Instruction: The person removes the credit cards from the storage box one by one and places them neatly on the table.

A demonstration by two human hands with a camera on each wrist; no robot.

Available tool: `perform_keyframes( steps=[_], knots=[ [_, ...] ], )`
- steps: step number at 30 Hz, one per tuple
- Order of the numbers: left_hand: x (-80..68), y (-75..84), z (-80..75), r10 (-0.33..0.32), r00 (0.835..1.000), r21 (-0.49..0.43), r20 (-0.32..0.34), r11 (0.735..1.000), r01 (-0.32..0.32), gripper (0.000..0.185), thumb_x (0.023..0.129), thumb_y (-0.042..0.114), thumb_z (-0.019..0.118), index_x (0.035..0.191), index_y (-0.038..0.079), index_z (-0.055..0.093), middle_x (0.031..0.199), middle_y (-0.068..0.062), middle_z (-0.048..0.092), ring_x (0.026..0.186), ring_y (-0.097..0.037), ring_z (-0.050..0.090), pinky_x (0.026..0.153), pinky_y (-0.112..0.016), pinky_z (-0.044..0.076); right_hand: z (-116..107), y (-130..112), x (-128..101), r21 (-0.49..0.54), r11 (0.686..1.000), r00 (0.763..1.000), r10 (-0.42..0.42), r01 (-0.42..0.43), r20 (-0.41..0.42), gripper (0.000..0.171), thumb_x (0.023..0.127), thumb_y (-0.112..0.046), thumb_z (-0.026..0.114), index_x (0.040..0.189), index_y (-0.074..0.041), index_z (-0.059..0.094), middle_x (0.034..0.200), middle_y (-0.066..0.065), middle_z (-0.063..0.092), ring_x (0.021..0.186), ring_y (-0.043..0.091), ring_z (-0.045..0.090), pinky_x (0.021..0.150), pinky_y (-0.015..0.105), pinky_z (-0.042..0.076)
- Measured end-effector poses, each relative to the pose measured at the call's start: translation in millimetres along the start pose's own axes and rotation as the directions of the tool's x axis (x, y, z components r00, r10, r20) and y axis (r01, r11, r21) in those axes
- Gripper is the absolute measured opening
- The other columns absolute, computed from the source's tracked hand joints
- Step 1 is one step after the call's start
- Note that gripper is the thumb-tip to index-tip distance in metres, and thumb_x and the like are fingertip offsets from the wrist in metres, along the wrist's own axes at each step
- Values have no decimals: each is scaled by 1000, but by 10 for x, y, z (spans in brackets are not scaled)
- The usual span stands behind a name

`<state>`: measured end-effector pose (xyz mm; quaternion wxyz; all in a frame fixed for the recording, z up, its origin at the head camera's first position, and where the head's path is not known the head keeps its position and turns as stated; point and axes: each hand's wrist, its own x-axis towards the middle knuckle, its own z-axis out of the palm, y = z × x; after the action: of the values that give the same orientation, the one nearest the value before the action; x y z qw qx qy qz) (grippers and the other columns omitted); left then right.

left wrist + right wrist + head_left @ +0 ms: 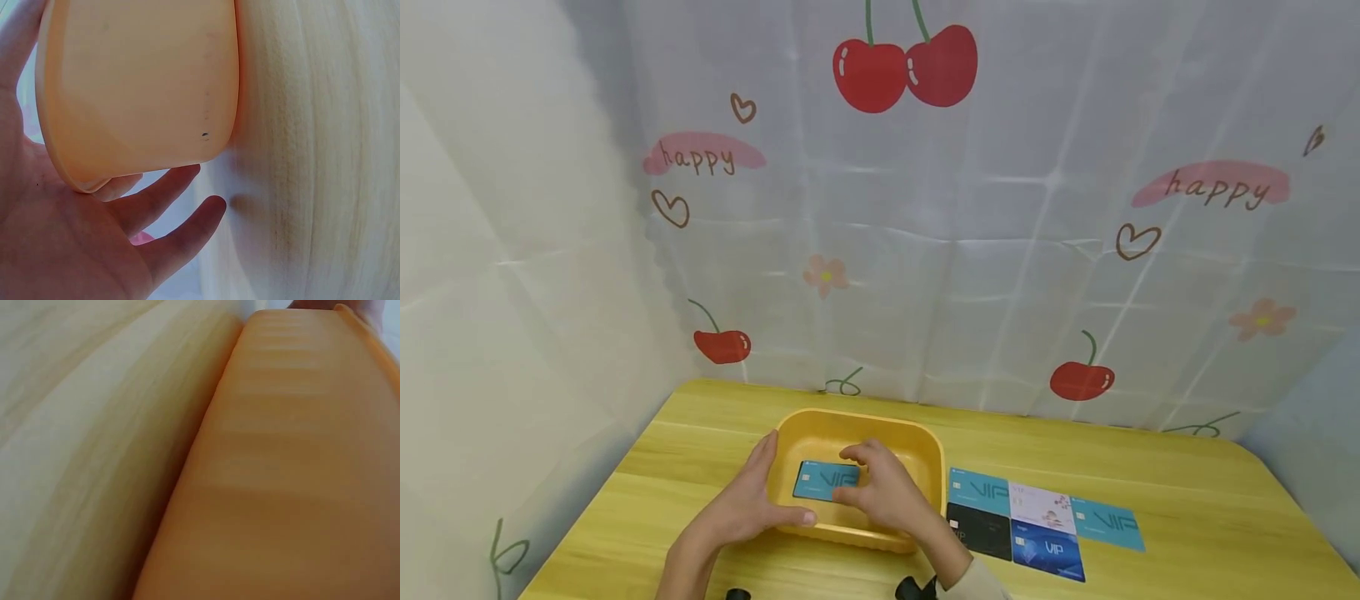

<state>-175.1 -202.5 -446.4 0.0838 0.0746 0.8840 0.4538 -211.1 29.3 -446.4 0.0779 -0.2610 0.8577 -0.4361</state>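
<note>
Cherry-print backdrop, wooden counter [1187, 500]: right hand [883, 492] pinches a teal card [826, 481] inside the yellow tray [925, 454], open left hand [741, 504] steadying; releasing it likely follows.

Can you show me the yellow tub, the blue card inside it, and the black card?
yellow tub [842, 421], head view, far rim
blue card [820, 481], head view, its face
black card [985, 528], head view, its middle

The head view looks down from above at the whole wooden table [1187, 500] and the yellow tub [857, 433]. Both wrist views sit very close, low by the tub's [137, 81] outer wall [294, 475]. All three share tub and table.
</note>
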Motion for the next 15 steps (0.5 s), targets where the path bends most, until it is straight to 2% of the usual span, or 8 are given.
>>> perform_keyframes(
  steps=[8, 15],
  knots=[
    [-7, 10, -14, -5, 1000, 0, 2, 1000, 5, 131, 72, 44, 87, 155, -5, -2, 161, -26, -2, 145, -46, 9, 112, -63, 16, 16, -28, 93, -108, 994, 996, 16, -7, 85, 62, 84, -29, 80, 134, -1, 57, 115, 10, 54, 96, 23, 50, 80, 37, 46],
    [5, 8, 1, -6, 1000, -3, 12, 1000, 6, 130, 73, 44, 86, 155, -5, -2, 161, -26, -3, 145, -46, 8, 112, -64, 15, 81, 7, 177, -116, 993, 998, 26, -20, 55, 59, 84, -29, 80, 130, 0, 60, 114, 9, 56, 105, 27, 54, 90, 44, 48]
  ],
)
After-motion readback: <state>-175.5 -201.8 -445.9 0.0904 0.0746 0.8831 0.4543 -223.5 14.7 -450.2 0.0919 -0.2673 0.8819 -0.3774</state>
